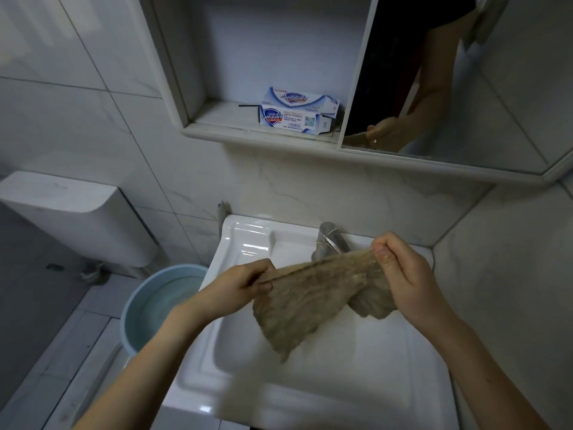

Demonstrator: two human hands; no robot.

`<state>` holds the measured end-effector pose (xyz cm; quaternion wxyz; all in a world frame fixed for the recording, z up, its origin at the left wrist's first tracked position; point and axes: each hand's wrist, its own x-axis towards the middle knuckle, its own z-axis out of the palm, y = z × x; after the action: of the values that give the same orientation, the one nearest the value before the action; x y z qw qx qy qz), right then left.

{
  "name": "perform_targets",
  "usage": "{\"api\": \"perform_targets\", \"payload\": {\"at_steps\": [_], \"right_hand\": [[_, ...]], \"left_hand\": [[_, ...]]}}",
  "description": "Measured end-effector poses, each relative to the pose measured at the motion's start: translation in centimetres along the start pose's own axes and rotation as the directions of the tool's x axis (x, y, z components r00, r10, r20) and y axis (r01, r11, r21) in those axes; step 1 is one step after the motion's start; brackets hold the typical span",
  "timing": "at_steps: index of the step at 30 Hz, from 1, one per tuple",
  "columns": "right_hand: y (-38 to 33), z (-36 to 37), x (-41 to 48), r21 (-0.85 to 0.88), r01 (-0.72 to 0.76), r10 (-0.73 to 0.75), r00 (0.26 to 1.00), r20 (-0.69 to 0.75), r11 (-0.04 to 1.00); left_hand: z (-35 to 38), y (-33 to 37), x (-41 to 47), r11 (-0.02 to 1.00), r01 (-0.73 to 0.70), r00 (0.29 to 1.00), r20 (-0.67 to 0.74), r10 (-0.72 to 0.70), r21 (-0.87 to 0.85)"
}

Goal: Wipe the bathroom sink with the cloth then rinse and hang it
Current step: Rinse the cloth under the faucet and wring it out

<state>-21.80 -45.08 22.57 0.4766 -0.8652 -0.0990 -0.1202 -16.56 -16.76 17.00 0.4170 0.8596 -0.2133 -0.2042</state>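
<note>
Above sink (248, 395), hands stretch cloth (310, 302) (hiding faucet (330, 240)).

A white and blue soap box (296, 111) sits on a white shelf (248, 131) in the wall. A thin black hair pin (248, 105) lies just beside the box, on its left. To the right of the shelf is a mirror (496, 103). Low on the left, a light blue bucket (136, 305) stands on the tiled floor (55, 352) with water in it. Behind the bucket is a white toilet tank (77, 218) against the grey tiled wall (77, 103).
</note>
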Motion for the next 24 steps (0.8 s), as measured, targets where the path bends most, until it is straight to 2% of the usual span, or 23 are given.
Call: {"api": "perform_targets", "payload": {"at_steps": [2,4,7,8,10,12,14,16,18,20,24], "right_hand": [[1.1,-0.5,-0.4,0.013,-0.073,0.073,0.997,-0.036,0.997],[2.4,-1.0,-0.7,-0.011,-0.173,0.173,0.985,-0.003,0.985],[3.6,-1.1,-1.3,-0.125,-0.32,0.341,0.915,0.217,0.939],[3.3,-0.9,-1.4,-0.183,-0.301,0.345,0.887,0.306,0.936],[1.9,0.4,-1.2,-0.247,-0.14,0.238,0.871,0.43,0.959],[0.1,2.7,-0.6,-0.101,-0.059,0.098,0.886,0.453,0.993],[-1.7,5.0,-0.4,0.131,-0.15,0.087,0.915,0.394,0.98],[-2.7,6.4,-0.3,0.319,-0.258,0.154,0.936,0.316,0.912],[-3.7,6.9,0.0,0.459,-0.319,0.198,0.936,0.293,0.829],[-4.6,7.1,0.2,0.539,-0.361,0.215,0.924,0.315,0.761],[-4.8,7.4,0.5,0.713,-0.464,0.358,0.881,0.31,0.526]], "left_hand": [[0.0,-0.2,-0.5,0.991,0.04,0.997,-0.058,-0.048,-0.128],[-0.6,0.8,-0.7,0.972,0.018,0.991,-0.125,-0.049,-0.236],[-2.0,4.2,-0.5,0.954,-0.057,0.993,-0.118,0.023,-0.294],[-2.2,5.7,-0.2,0.954,-0.086,0.993,-0.098,0.06,-0.289],[-1.8,8.4,0.5,0.962,-0.121,0.992,-0.05,0.112,-0.246],[-0.9,10.3,1.5,0.975,-0.12,0.993,-0.014,0.119,-0.187],[-1.1,10.8,2.2,0.973,-0.093,0.996,-0.02,0.091,-0.211],[-2.8,9.9,2.1,0.93,-0.05,0.999,-0.03,0.042,-0.365],[-4.3,7.6,1.5,0.833,0.005,1.0,0.003,-0.004,-0.553],[-3.5,4.2,0.4,0.692,0.093,0.996,0.053,-0.079,-0.716],[3.7,-1.4,-2.3,0.446,0.368,0.913,0.225,-0.341,-0.816]]}}
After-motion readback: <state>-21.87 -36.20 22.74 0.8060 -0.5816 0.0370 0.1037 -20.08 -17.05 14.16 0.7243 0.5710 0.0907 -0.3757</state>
